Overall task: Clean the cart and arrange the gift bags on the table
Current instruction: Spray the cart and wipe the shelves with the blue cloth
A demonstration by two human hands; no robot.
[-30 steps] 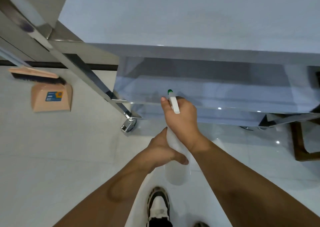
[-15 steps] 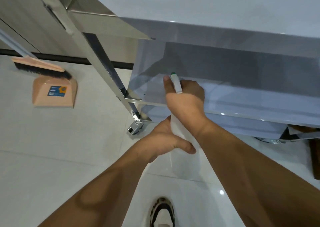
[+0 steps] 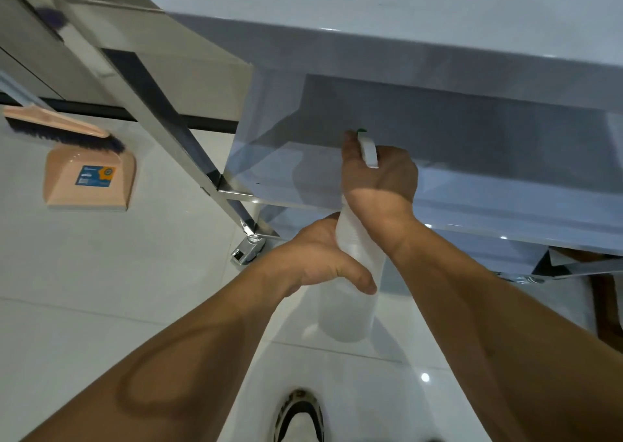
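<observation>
Glossy white floor tiles [image 3: 101, 290] lie under a stainless steel cart [image 3: 421, 53], whose right end runs out of view. The right hand [image 3: 381, 185] curls round the head of a translucent white plastic spray bottle [image 3: 354, 293], hiding its trigger; only the green nozzle tip shows. The left hand [image 3: 320, 259] grips the bottle's body, thumb across it. The bottle's long axis runs from the person towards the cart's middle shelf [image 3: 505, 202], nozzle pointing there.
</observation>
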